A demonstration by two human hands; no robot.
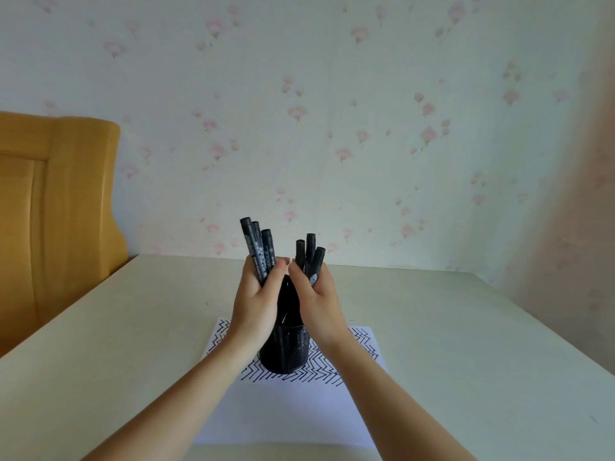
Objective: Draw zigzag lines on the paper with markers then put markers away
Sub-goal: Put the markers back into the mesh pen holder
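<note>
Both hands are raised above a black mesh pen holder (284, 351), which stands on the zigzag-covered far part of the white paper (286, 414) at the middle of the pale surface (466, 344). The left hand (258, 301) has its fingers curled round three black markers (256, 247) fanning toward 11 o'clock — the right hand (316, 301) grips three more markers (309, 256) pointing toward 12 o'clock. A wooden headboard (56, 211) stands at 9 o'clock, against floral wallpaper (332, 111).
</note>
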